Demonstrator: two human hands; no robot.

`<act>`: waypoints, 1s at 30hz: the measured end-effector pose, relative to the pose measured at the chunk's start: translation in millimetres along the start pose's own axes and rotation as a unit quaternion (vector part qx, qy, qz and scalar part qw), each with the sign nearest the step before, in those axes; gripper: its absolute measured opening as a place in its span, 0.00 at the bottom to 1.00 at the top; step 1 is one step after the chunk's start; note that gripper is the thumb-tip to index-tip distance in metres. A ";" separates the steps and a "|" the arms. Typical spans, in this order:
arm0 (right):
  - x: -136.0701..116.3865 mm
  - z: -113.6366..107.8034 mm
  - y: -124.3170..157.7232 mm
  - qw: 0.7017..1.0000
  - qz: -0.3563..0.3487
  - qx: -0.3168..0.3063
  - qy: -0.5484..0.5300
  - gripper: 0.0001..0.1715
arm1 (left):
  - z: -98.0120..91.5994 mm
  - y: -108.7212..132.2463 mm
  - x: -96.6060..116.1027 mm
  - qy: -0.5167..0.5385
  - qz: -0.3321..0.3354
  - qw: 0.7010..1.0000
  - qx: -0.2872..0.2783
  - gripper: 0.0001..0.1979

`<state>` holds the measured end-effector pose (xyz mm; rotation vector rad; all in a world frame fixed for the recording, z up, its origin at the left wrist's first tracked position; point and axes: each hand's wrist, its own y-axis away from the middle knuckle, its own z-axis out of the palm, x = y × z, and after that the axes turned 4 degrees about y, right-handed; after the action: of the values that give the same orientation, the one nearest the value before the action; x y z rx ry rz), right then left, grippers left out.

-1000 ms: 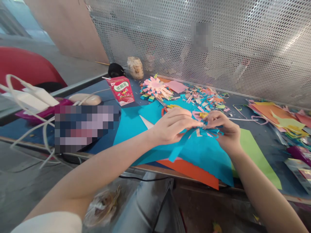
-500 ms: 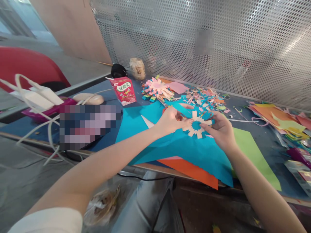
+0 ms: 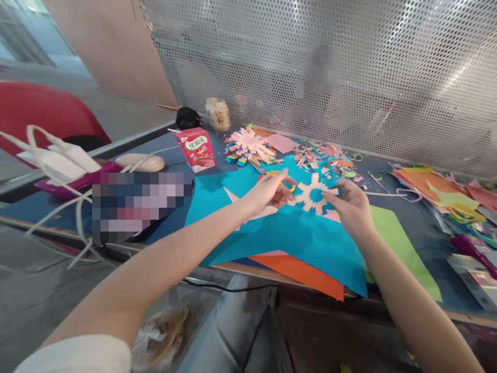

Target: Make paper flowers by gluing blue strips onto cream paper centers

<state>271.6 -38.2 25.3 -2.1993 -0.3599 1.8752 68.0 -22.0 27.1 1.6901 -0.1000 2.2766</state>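
In the head view, my right hand (image 3: 351, 207) pinches the right edge of a cream paper cutout (image 3: 309, 198), shaped like a flower with square tabs around a central hole. Bits of blue paper show behind its tip. My left hand (image 3: 274, 192) is apart from the cutout, on its left, with fingers loosely spread. Beside and partly beneath that hand are scissors (image 3: 261, 169) with yellow handles; whether the fingers touch them I cannot tell. Below both hands lies a large blue paper sheet (image 3: 272, 241), with a pale pointed piece of paper (image 3: 232, 196) on it.
Layered paper flowers (image 3: 250, 144) and colourful scraps (image 3: 328, 155) lie at the back, before a perforated metal panel (image 3: 248, 62). A red drink carton (image 3: 197, 150) stands left. Green paper (image 3: 399, 248) and a scrap pile (image 3: 442, 189) are right. White cables (image 3: 79, 217) hang over the left edge.
My left hand has let go of the cutout and moved left, near the scissors. The blue strip it had is out of it. My right hand keeps the cutout, now more fully in view.
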 end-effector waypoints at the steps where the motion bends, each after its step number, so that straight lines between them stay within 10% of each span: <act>1: -0.7 0.3 -0.4 1.000 -0.012 0.006 -0.012 0.16 | -0.7 0.0 0.6 0.014 -0.027 1.000 0.000 0.20; 7: -11.0 -3.8 2.3 0.966 -0.236 0.012 0.102 0.07 | 1.6 3.1 4.6 0.049 -0.131 0.987 -0.083 0.18; 13: -13.2 -7.3 5.0 0.878 -0.402 -0.069 0.249 0.12 | 7.3 6.6 3.1 0.093 -0.056 0.989 -0.104 0.15; 30: -7.3 -3.7 4.0 0.856 -0.426 -0.111 0.272 0.14 | 10.8 13.4 -1.0 0.005 -0.040 0.993 -0.113 0.15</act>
<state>274.3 -44.4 31.4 -2.0403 -1.2198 0.7380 74.4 -37.5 31.0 1.5379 -0.2723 2.1270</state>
